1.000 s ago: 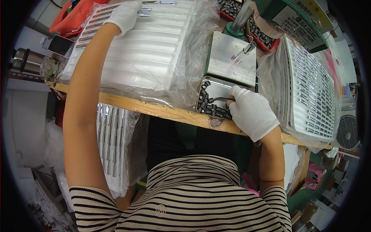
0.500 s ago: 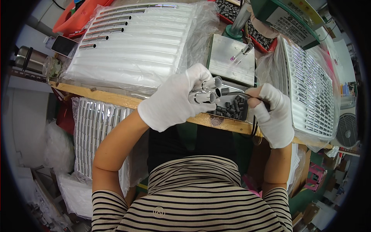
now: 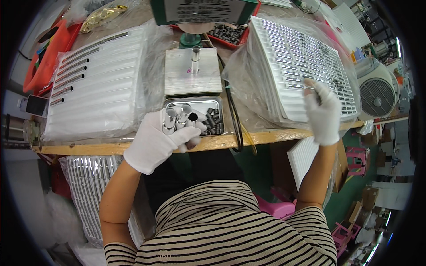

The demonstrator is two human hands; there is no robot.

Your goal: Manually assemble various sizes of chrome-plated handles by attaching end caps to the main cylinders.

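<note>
Tubes [image 3: 169, 124] of shiny metal stand bunched in the gloved left hand [image 3: 155, 142], its fingers curled round them; three open ends face up, and the rightmost looks black inside. This hand is over the left part of a metal tray [image 3: 202, 103] at the near edge of the table [image 3: 88, 148], hiding some of it. Black pieces [image 3: 214, 124], short and cylindrical, lie loose in the tray's right part.

The gloved right hand [image 3: 323, 113] is over the near part of the right rack [image 3: 290, 106], fingers bent toward the rows of rack tubes [image 3: 295, 53] that lie in its grooves. Its fingertips are blurred, so I cannot tell whether they pinch a tube or only touch one.

Just beyond the tray sits a metal block [image 3: 177, 84] with a single tube [image 3: 195, 66] standing on it. Behind that is a green machine [image 3: 199, 13], with a red bin [image 3: 246, 31] of similar black pieces beside it. The left rack [image 3: 111, 97], white and ridged, carries a few tubes toward its far left side. Black cables [image 3: 231, 106] hang over the table edge between the tray and the right rack.
</note>
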